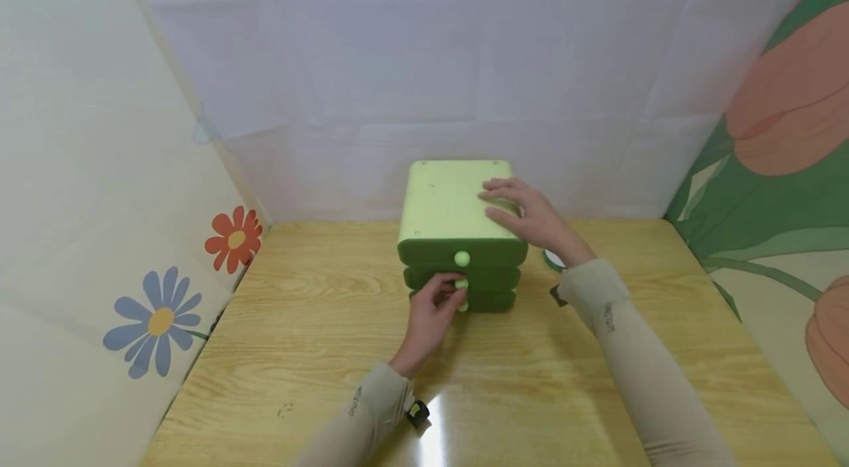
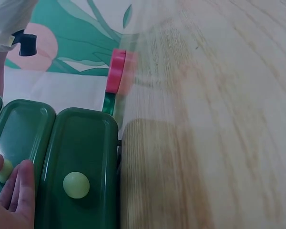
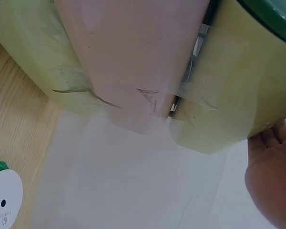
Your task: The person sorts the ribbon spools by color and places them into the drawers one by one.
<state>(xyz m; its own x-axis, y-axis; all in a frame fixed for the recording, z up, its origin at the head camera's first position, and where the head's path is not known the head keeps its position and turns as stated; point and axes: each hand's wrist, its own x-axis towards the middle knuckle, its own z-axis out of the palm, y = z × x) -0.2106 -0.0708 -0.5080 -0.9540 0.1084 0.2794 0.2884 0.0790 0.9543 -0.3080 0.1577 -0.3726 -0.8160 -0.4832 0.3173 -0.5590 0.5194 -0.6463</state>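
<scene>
A small drawer cabinet [image 1: 451,205] stands on the table, with a light green top and dark green drawer fronts stacked below. My left hand [image 1: 430,316] is at the middle drawer, its thumb and fingers on either side of the round pale green knob [image 2: 5,171]. Below that, the bottom drawer's knob [image 2: 76,185] shows in the left wrist view. My right hand [image 1: 530,213] rests on the right side of the cabinet's top, fingers extended across it. In the right wrist view the right hand [image 3: 274,174] touches the cabinet's upper edge; its fingertips are hidden there.
Right of the cabinet are ribbon rolls, a pink one [image 2: 116,71] and a green one [image 2: 108,103]; the white label [image 3: 5,198] of a green roll faces the right wrist camera. Clear film [image 3: 152,105] hangs on the cabinet's side. A white cloth wall [image 1: 371,84] stands behind.
</scene>
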